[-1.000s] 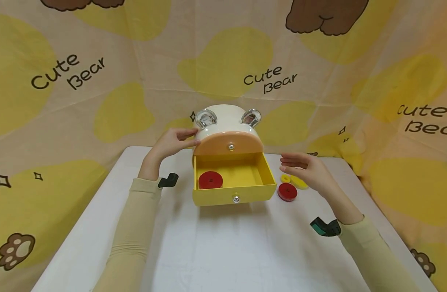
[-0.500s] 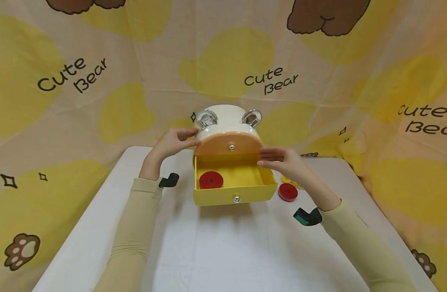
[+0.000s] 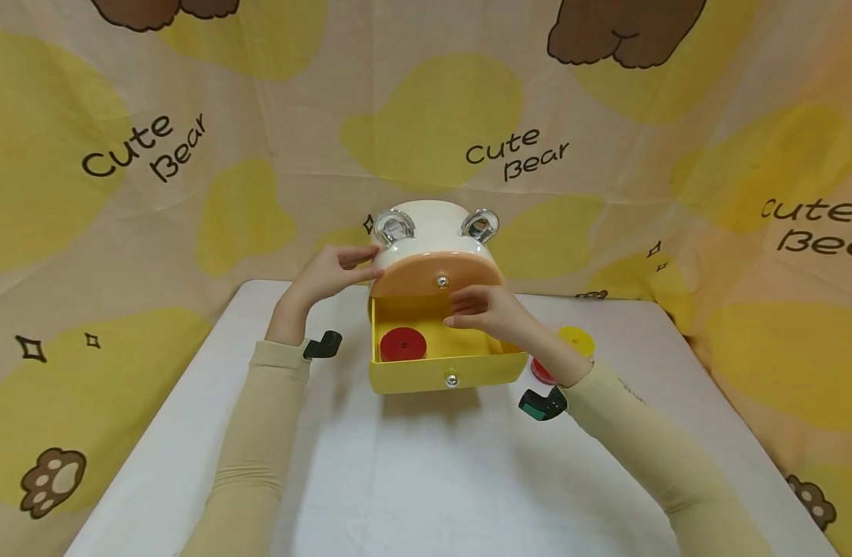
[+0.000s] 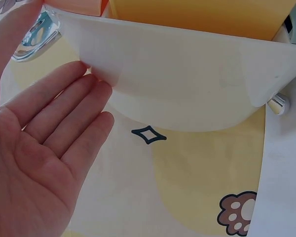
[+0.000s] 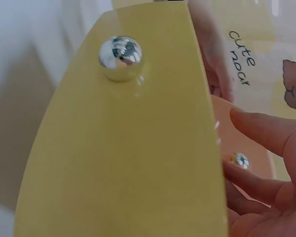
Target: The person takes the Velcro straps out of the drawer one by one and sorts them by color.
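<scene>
Red disc (image 3: 403,342) lies in the open yellow drawer (image 3: 408,377), front-left corner; my right hand (image 3: 494,311), fingers apart, hangs over the drawer; swinging low, it could bump the right edge, jolting the cabinet (image 3: 431,220) my left hand (image 3: 326,272), thumb apart, may barely steady.

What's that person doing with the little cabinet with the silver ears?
A person has the left hand up at the side of the white cabinet, while the right hand is over the open yellow drawer, with nothing visible in its fingers. One red disc sits inside the drawer. A yellow disc and a second red disc, partly hidden by the right arm, are on the table. The orange drawer above is shut.
</scene>
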{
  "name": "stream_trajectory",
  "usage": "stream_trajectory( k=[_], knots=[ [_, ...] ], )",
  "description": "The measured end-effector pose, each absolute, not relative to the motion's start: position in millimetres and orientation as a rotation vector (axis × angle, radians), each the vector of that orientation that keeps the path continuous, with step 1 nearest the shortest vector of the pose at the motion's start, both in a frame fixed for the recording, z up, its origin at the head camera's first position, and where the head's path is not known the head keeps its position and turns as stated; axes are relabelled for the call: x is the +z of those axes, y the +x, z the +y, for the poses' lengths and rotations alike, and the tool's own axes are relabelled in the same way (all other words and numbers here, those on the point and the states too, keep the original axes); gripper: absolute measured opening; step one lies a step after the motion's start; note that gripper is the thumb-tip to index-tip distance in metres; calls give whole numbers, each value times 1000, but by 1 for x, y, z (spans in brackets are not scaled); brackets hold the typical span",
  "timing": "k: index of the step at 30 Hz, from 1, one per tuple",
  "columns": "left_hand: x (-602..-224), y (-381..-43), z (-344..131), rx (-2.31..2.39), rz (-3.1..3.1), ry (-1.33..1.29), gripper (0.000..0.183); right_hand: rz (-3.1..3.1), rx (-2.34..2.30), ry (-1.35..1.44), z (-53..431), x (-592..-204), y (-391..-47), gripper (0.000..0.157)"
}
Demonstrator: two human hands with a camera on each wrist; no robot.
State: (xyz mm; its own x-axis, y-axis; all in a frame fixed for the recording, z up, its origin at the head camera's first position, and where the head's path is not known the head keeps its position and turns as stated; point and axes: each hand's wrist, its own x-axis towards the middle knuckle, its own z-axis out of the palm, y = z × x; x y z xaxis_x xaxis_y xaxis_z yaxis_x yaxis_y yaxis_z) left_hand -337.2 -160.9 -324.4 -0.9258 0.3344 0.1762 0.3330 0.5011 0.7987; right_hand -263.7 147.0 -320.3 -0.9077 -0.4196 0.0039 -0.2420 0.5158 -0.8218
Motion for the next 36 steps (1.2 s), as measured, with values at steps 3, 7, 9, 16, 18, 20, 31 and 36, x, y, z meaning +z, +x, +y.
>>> stream_trajectory(
  k=[3, 7, 9, 16, 18, 20, 31, 36],
  knots=[
    [-325, -337, -161, 1439, 2725, 603, 68, 2547, -1311, -597, 137, -325, -266, 45],
    [-325, -337, -160, 1431, 2727, 605, 69, 2552, -1267, -614, 126, -332, -270, 44],
    [-324, -337, -160, 1428, 2728, 604, 68, 2555, -1245, -615, 122, -336, -273, 42],
    [-323, -337, -159, 1429, 2721, 601, 68, 2537, -1145, -576, 108, -344, -277, 45],
    [-323, -337, -158, 1428, 2719, 600, 67, 2527, -1120, -552, 105, -346, -277, 46],
    [-323, -337, -158, 1426, 2717, 598, 67, 2514, -1109, -530, 102, -347, -277, 47],
    [-323, -337, -161, 1445, 2704, 604, 67, 2490, -977, -552, 90, -349, -279, 52],
    [-325, -339, -162, 1448, 2703, 613, 67, 2470, -937, -566, 89, -349, -281, 53]
  ],
)
